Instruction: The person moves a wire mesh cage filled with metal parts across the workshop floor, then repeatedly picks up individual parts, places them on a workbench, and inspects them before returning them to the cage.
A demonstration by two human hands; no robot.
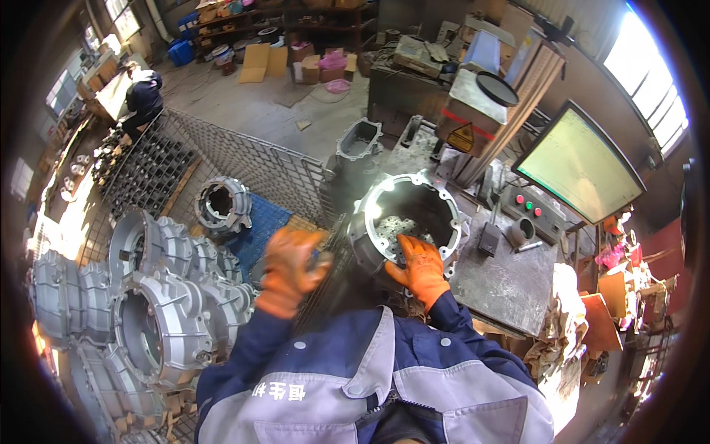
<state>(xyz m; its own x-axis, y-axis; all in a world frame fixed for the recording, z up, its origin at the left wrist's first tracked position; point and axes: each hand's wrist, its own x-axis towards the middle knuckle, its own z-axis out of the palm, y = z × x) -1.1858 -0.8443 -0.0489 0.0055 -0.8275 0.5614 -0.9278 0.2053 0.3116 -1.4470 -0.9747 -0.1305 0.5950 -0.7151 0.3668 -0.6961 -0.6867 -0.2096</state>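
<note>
A round cast-metal bell housing [357,235] stands at the edge of the machine bench, its wide opening facing up. My right hand [421,272], in an orange glove, is closed over the near rim, fingers reaching into the opening. Bright light falls on the rim's left side, and holes show in the floor inside. To the left, my gloved left hand [287,270] hovers apart from the housing. Motion smears its fingers, so I cannot make out anything in them. Another similar housing [223,203] lies beyond it, beside a blue sheet [259,222].
Several grey housings [163,325] are piled at my left. A wire-mesh cage wall [251,159] runs behind them. On the right are a control box [532,211] with coloured buttons, a tilted screen [580,163] and a small cup [523,231]. A person [143,96] sits far left.
</note>
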